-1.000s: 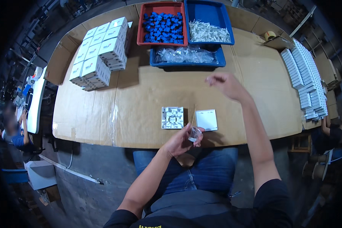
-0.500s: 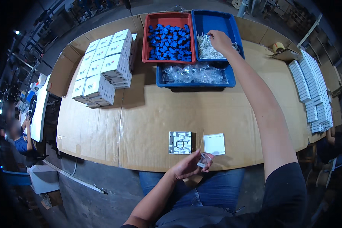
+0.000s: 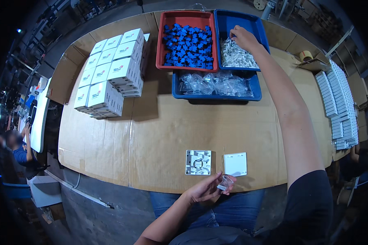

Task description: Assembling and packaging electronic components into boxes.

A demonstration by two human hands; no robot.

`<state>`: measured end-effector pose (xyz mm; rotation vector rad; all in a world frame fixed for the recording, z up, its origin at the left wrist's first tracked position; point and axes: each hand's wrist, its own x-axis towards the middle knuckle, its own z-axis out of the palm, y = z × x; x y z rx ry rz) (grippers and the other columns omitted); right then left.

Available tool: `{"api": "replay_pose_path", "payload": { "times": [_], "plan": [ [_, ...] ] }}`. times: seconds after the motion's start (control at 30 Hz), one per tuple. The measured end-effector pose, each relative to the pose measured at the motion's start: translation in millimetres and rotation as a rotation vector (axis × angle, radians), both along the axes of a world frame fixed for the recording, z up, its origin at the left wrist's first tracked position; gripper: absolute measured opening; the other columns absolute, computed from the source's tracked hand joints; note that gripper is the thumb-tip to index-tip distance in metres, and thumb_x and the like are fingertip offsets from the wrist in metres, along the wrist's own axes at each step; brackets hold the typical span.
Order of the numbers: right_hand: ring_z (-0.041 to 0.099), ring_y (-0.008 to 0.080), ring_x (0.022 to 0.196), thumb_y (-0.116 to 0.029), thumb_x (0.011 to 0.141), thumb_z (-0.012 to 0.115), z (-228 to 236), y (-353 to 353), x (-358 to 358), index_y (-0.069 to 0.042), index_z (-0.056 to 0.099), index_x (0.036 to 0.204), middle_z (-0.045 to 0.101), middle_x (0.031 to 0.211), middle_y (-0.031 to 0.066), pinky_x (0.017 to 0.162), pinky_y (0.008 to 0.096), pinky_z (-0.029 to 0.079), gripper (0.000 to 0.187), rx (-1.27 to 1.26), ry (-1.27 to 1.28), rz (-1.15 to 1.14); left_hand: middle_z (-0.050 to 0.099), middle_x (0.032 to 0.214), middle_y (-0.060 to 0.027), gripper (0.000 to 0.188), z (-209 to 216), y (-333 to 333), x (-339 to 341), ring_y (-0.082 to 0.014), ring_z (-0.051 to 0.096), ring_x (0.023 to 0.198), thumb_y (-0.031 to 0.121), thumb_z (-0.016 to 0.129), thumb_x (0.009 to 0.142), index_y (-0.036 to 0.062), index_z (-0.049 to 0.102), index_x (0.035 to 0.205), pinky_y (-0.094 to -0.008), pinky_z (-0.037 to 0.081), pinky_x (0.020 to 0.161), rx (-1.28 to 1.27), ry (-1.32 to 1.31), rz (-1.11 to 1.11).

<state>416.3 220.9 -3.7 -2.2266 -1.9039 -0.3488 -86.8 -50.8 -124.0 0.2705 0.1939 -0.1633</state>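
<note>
My right hand (image 3: 243,37) reaches far across the cardboard-covered table (image 3: 167,134) into the blue bin (image 3: 238,25), its fingers down among the small white parts (image 3: 238,56). Whether it has hold of one is hidden. My left hand (image 3: 206,188) stays at the table's near edge, pinching a small clear plastic bag (image 3: 225,182). Just beyond it on the table lie a square white plate with a round hole (image 3: 198,162) and a plain white square cover (image 3: 235,164).
A red bin of blue parts (image 3: 187,40) and a blue bin of clear bags (image 3: 215,84) stand at the back. Stacked white boxes (image 3: 110,69) fill the back left, flat white stacks (image 3: 337,106) the right edge. Another person (image 3: 16,149) sits far left.
My right arm has stretched from above the middle of the table to the far blue bin, and its hand now sits in the white parts. The left hand has kept the clear bag.
</note>
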Motion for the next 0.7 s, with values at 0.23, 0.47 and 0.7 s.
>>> {"api": "replay_pose_path", "payload": {
  "times": [0.23,0.47,0.7],
  "plan": [
    [0.069,0.0275,0.083,-0.010,0.097,0.066,0.3,-8.7,18.7,-0.008,0.071,0.108,0.074,0.101,0.0070,0.074,0.0396,0.055,0.012,0.459,0.343,-0.248,0.066,0.111,-0.0093,0.060,7.3,0.0,6.1,-0.0184,0.062,0.101,0.050,0.041,0.111,-0.0019,0.055,0.138,-0.0302,0.050,0.095,0.045,-0.045,-0.021],
    [0.052,0.0065,0.074,-0.016,0.103,0.068,53.3,-83.5,-79.3,-0.002,0.068,0.117,0.068,0.105,0.0029,0.062,0.0228,0.042,0.020,0.623,1.717,0.246,0.069,0.114,-0.0110,0.053,2.0,-3.5,-2.1,-0.0175,0.063,0.099,0.045,0.045,0.112,-0.0014,0.061,0.132,-0.0319,0.050,0.095,0.107,-0.084,0.046],
    [0.053,0.0066,0.073,-0.014,0.102,0.070,73.7,-189.2,-152.7,0.000,0.069,0.114,0.068,0.102,0.0047,0.062,0.0223,0.042,0.019,0.561,1.877,0.484,0.069,0.113,-0.0124,0.063,-7.7,-10.6,-3.6,-0.0239,0.063,0.103,0.053,0.050,0.107,-0.0049,0.061,0.132,-0.0381,0.049,0.100,0.164,-0.123,0.099]
  ]
}}
